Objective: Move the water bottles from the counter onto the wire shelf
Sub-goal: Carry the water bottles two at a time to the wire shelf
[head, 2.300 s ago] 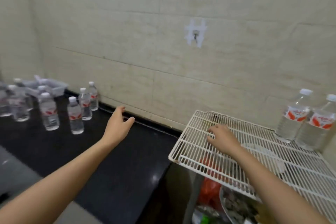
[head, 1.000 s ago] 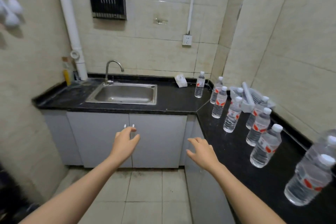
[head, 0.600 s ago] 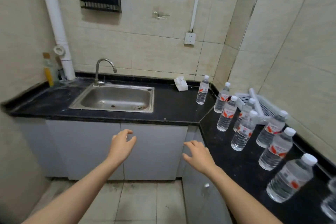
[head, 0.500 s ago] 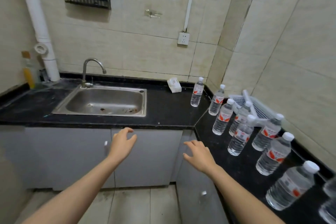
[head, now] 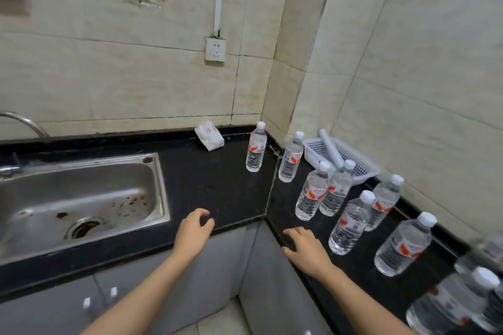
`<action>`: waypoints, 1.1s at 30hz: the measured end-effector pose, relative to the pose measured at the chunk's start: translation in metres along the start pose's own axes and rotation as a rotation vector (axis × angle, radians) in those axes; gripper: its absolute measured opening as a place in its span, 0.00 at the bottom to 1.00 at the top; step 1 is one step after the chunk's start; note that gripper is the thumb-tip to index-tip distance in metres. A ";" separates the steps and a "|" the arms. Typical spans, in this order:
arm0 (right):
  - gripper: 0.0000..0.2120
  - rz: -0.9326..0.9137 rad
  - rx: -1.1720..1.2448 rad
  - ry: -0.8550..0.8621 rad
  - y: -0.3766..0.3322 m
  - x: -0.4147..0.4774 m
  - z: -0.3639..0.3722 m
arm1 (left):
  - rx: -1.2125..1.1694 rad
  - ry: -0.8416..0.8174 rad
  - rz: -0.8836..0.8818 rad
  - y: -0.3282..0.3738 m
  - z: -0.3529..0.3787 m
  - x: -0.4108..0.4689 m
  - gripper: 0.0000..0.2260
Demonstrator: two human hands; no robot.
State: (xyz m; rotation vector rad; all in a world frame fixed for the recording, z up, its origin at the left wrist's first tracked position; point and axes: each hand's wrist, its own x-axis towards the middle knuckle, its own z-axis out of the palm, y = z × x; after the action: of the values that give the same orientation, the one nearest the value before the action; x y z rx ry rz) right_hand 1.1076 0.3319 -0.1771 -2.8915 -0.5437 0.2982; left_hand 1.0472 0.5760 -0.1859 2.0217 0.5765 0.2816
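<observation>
Both hands are empty: the left hand (head: 193,229) hovers loosely curled over the black counter (head: 212,185), the right hand (head: 306,249) spread near the water bottles (head: 347,226). Many bottles stand upright there; the wire shelf is out of view, so most carrying seems left.

View closer to counter (head: 217,187) corner; both empty hands, left hand (head: 193,231) and right hand (head: 304,250), now over its front edge, lower centre; bottles larger at right.
</observation>
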 end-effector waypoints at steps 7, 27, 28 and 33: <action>0.22 0.037 0.147 0.020 0.021 0.052 0.020 | 0.024 -0.097 -0.031 0.008 0.044 0.046 0.13; 0.21 0.189 0.659 0.047 0.040 0.251 0.038 | 0.063 -0.069 -0.214 0.011 0.122 0.205 0.13; 0.21 0.210 0.671 0.050 0.041 0.254 0.038 | 0.057 -0.091 -0.220 0.010 0.128 0.209 0.13; 0.22 0.295 0.680 0.093 0.042 0.268 0.033 | -0.008 -0.161 -0.225 0.010 0.148 0.241 0.15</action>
State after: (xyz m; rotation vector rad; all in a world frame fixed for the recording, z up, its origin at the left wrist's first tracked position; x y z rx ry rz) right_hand 1.3595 0.3986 -0.2611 -2.2915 0.0186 0.3114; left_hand 1.3205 0.5821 -0.2597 1.9296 0.6916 -0.0139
